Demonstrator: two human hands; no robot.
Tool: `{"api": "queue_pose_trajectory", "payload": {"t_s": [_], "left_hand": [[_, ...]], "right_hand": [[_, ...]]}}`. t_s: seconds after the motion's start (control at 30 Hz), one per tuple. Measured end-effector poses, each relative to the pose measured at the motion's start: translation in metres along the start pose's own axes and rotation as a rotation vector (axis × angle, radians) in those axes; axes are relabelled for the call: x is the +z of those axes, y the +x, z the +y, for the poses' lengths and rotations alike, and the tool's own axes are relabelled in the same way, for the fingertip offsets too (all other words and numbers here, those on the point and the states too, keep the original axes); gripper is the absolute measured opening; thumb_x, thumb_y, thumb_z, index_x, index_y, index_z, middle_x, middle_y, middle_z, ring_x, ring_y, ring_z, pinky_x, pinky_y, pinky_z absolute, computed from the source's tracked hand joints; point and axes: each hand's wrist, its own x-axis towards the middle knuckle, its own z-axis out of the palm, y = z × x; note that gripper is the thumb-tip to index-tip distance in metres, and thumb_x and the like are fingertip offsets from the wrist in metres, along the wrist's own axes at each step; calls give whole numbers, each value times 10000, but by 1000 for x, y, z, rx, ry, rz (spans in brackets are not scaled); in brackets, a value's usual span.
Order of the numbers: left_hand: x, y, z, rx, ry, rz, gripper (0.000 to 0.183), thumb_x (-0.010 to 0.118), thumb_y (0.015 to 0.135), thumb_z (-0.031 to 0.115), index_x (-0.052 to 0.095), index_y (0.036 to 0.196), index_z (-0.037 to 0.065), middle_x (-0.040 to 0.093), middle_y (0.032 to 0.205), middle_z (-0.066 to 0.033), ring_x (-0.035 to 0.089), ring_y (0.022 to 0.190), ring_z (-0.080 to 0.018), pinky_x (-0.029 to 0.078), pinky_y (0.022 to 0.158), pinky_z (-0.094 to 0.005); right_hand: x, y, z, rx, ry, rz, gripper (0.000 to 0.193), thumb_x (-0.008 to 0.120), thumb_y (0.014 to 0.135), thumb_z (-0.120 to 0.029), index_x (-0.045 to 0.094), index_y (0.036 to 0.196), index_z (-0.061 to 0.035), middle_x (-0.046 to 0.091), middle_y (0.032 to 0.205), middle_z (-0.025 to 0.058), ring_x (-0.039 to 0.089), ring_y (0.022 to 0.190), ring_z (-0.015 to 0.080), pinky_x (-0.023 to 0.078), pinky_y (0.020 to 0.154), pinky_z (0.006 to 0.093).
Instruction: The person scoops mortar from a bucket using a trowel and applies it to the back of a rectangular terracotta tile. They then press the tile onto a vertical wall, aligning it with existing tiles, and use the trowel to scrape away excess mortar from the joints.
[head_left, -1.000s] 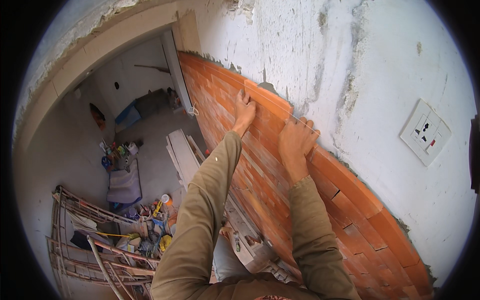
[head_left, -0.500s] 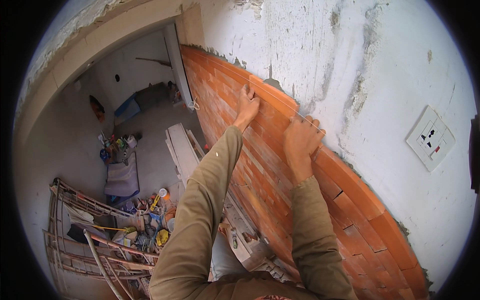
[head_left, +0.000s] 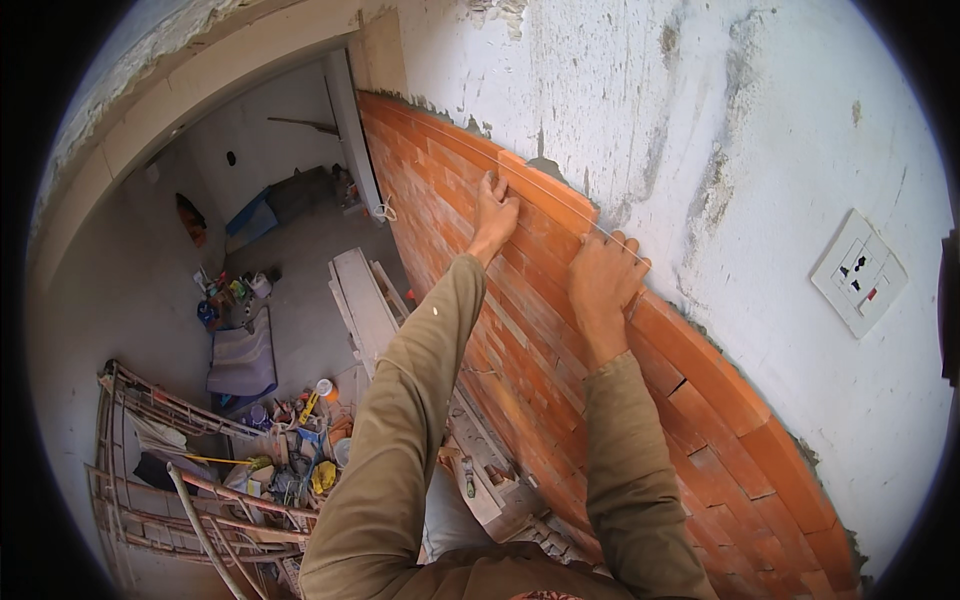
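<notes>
A long orange brick tile point(head_left: 548, 192) stands in the top course of the orange brick facing point(head_left: 520, 275), against the white plastered wall. My left hand point(head_left: 494, 214) is closed at its left end, thumb and fingers bent against the edge. My right hand point(head_left: 604, 285) curls over the top course at the tile's right end, covering the joint there. A thin taut string point(head_left: 565, 203) runs along the upper edge, across the tile and past my right fingers. Grey mortar point(head_left: 545, 167) shows behind the tile.
A plank platform point(head_left: 355, 295) runs beside the facing below me. On the left stand rusty scaffold frames point(head_left: 190, 500), near piled tools and buckets point(head_left: 305, 440). A rolled mat point(head_left: 242, 358) lies on the floor. A white socket plate point(head_left: 858, 272) is on the wall at right.
Both hands stay in nearly the same place on the tile. The view has shifted very slightly.
</notes>
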Motion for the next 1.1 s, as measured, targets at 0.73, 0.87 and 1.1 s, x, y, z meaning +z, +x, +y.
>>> {"api": "queue_pose_trajectory", "payload": {"t_s": [0.73,0.87,1.1], "left_hand": [[42,-123,29,634,878,-35,776,544,801,-21,281,1531,-45,267,1559,-326,185,1463,-522,176,1198,-584],[65,-164,55,753,976,-101,783,593,769,-19,376,1516,61,352,1477,-279,290,1373,-483,196,1136,-644],[81,-166,61,813,1161,-83,651,610,768,-21,535,1406,85,493,1237,-180,439,1124,-347,305,960,-511]], "right_hand": [[-26,-223,62,-183,570,-288,348,663,869,-141,675,1186,4,619,1178,142,529,1102,345,403,948,485],[-23,-295,87,-70,570,-533,342,644,879,-183,692,1158,9,625,1172,161,524,1101,368,392,961,502],[-30,-379,119,-164,525,-732,338,646,876,-243,700,1137,-34,641,1155,163,539,1136,391,390,1004,541]]}}
